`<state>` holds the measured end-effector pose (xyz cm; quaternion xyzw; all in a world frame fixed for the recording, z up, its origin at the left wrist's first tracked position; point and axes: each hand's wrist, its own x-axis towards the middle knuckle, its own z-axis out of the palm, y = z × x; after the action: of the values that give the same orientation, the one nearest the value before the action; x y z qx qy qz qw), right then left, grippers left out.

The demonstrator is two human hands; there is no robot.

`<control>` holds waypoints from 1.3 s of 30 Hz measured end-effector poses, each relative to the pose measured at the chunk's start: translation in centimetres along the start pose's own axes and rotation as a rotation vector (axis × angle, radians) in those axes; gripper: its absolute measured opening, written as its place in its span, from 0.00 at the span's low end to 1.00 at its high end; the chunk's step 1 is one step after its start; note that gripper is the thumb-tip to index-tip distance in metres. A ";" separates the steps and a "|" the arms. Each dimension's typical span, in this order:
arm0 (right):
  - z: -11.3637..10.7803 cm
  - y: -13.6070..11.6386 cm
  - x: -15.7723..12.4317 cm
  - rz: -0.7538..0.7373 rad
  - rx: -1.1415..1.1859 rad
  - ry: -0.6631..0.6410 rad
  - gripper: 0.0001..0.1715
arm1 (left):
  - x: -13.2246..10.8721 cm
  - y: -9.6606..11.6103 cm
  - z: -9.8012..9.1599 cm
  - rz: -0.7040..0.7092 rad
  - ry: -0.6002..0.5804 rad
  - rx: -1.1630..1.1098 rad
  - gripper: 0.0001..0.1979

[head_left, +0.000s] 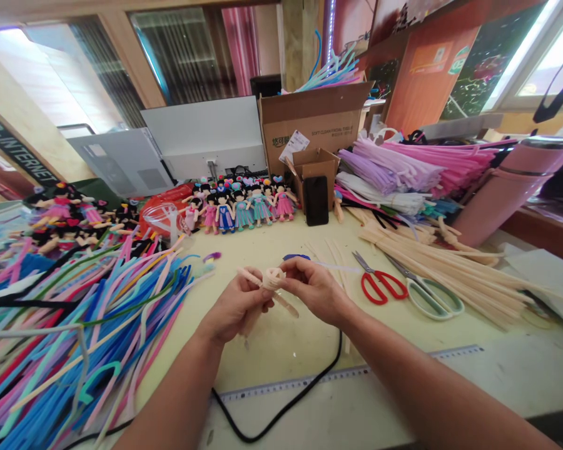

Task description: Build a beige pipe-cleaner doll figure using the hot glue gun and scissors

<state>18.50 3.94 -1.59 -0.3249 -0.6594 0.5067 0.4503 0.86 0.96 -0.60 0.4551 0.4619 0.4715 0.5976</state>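
Between my two hands is a cream pipe cleaner [273,279], coiled into a small knot with loose ends sticking out to the left and lower right. My left hand [241,303] pinches the piece from the left, its fingers closed around the lower strands. From the right, my right hand [313,289] grips the coil's edge between thumb and fingertips. Both hands are held above the table, and some fingers of my left hand are hidden behind the piece. To the right lie red-handled scissors [382,285] and white-green-handled scissors [434,299].
Loose coloured pipe cleaners [107,319] cover the left side. Small dolls [244,209] stand in rows at the back, near a black phone [316,200] and cardboard box [316,119]. Cream pipe cleaners [455,269] and a pink bottle [511,187] are at right. A ruler [291,384] lies in front.
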 end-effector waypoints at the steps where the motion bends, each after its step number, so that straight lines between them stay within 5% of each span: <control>1: 0.1 0.1 0.1 0.013 0.002 0.020 0.13 | 0.1 -0.1 0.2 0.021 0.065 0.041 0.25; 5: 0.7 0.4 0.2 0.071 0.006 0.089 0.18 | 0.3 -0.8 0.7 0.145 0.255 0.234 0.23; 13: 1.4 0.8 0.3 0.116 0.058 0.135 0.21 | 0.0 -0.9 1.1 0.230 0.141 0.201 0.11; 20: 2.0 1.4 0.1 0.085 0.055 0.115 0.18 | 0.2 -0.9 1.2 0.224 0.241 0.267 0.18; 39: 2.4 0.8 -0.5 0.136 0.044 0.046 0.15 | 0.0 -0.3 1.4 0.187 0.304 0.001 0.17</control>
<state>16.46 2.82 -2.64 -0.3707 -0.6141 0.5429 0.4367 2.27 0.76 -0.71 0.4199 0.5029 0.5882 0.4741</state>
